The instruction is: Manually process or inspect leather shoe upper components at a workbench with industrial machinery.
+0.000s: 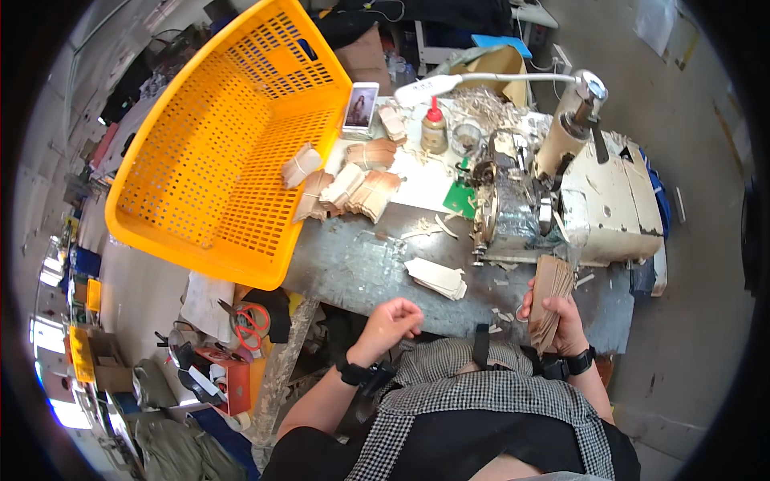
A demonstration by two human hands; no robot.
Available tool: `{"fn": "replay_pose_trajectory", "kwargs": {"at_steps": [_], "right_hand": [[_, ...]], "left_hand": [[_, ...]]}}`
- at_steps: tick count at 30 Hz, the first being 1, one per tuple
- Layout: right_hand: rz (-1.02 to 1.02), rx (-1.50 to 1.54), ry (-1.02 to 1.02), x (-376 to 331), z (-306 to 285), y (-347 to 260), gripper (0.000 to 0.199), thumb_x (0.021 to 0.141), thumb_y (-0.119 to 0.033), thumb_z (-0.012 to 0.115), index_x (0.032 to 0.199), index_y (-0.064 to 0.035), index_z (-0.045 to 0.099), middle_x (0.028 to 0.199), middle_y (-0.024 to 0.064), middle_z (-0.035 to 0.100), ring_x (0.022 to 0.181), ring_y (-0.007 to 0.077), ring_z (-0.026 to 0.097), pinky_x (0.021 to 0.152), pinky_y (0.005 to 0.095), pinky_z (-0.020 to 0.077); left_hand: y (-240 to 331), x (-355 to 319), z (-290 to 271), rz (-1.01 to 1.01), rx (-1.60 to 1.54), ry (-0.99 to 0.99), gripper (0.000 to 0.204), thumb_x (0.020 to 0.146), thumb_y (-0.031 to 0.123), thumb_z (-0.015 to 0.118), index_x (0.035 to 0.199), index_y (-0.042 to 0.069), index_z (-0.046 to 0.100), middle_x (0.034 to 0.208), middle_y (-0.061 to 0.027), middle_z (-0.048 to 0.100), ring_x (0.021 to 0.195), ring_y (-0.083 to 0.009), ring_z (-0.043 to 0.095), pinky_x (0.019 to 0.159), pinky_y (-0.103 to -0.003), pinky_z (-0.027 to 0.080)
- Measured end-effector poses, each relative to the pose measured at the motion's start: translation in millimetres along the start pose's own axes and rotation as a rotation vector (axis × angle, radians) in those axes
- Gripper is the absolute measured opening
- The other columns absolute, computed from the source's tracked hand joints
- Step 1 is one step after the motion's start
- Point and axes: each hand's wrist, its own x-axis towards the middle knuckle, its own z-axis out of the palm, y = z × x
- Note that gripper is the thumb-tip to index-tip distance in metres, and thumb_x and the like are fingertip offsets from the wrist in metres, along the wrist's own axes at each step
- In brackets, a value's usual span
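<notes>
My right hand (568,321) grips an upright bundle of brown leather-like strips (549,290) at the table's front edge, beside the sewing machine. A thin loop, perhaps a rubber band, shows by its fingers. My left hand (391,325) hovers off the table's front edge, its fingers curled together with nothing visible in them. Between the hands, farther in, a small stack of cream strips (435,277) lies loose on the dark metal tabletop (345,256). Several tied bundles of cream and brown strips (374,195) sit at the table's left.
A large yellow plastic basket (210,255) leans over the left side. The machine (609,208) fills the right, with a lamp (429,90) above. Behind stand a phone (360,107), a red-capped bottle (434,132) and a glass jar (465,139). Orange-handled scissors (255,327) lie lower left.
</notes>
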Motion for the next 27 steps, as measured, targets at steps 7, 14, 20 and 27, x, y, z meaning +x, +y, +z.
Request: {"fn": "replay_pose_trajectory", "kwargs": {"at_steps": [7, 14, 20, 27], "right_hand": [[0.080, -0.188, -0.067, -2, 7, -15, 0.042, 0.075, -0.010, 0.060, 0.114, 0.0047, 0.051, 0.088, 0.0147, 0.064, 0.079, 0.0231, 0.066, 0.075, 0.0349, 0.0536], [0.164, -0.240, -0.158, 0, 13, -17, 0.041, 0.077, -0.001, 0.061, 0.116, 0.0056, 0.052, 0.091, 0.0132, 0.065, 0.082, 0.0222, 0.067, 0.075, 0.0321, 0.0535], [0.168, -0.267, -0.187, -1, 8, -19, 0.042, 0.077, -0.002, 0.064, 0.116, 0.0052, 0.053, 0.092, 0.0125, 0.064, 0.082, 0.0216, 0.067, 0.075, 0.0319, 0.0532], [0.175, -0.272, -0.188, -6, 0, -22, 0.039, 0.078, -0.001, 0.064, 0.116, 0.0048, 0.054, 0.092, 0.0120, 0.065, 0.081, 0.0206, 0.066, 0.074, 0.0310, 0.0532]], "left_hand": [[-21, -14, 20, -0.095, 0.077, -0.176, 0.017, 0.092, 0.014, 0.063, 0.104, 0.002, 0.061, 0.090, -0.0042, 0.066, 0.079, -0.0086, 0.062, 0.071, -0.023, 0.051], [-28, -20, 21, 0.046, 0.370, -0.375, 0.027, 0.093, 0.017, 0.061, 0.114, 0.000, 0.062, 0.099, -0.0045, 0.068, 0.087, -0.0087, 0.060, 0.079, -0.024, 0.049], [-17, -19, 25, 0.033, 0.419, -0.395, 0.028, 0.094, 0.015, 0.060, 0.117, 0.000, 0.061, 0.103, -0.0044, 0.067, 0.089, -0.0072, 0.059, 0.080, -0.024, 0.048], [-24, -20, 38, 0.092, 0.413, -0.347, 0.027, 0.091, 0.019, 0.064, 0.112, 0.003, 0.064, 0.099, -0.0071, 0.070, 0.084, -0.0129, 0.064, 0.077, -0.029, 0.052]]}}
